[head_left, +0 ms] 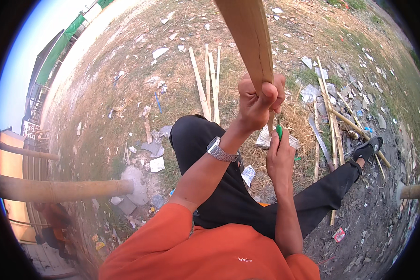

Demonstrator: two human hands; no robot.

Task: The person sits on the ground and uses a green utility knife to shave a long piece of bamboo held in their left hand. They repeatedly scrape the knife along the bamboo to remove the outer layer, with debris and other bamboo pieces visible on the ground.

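A long split bamboo strip (249, 37) rises from my hands toward the top edge, close to the camera. My left hand (256, 105), with a watch (217, 149) on its wrist, is closed round the strip, thumb pressed on top. Just below it, my right hand (280, 158) is closed on a green-handled knife (279, 132), thumb along the handle. The knife is beside the lower end of the strip; its blade is mostly hidden, so contact cannot be made out. Pale shavings (301, 135) lie on the ground beyond my right hand.
Several bamboo strips (209, 88) lie ahead of my left knee. At the right, a machete (319, 140) lies beside more bamboo sticks (331, 116) near my shoe (367, 148). A thick bamboo pole (65, 189) juts in from the left. Paper scraps and rubble litter the ground.
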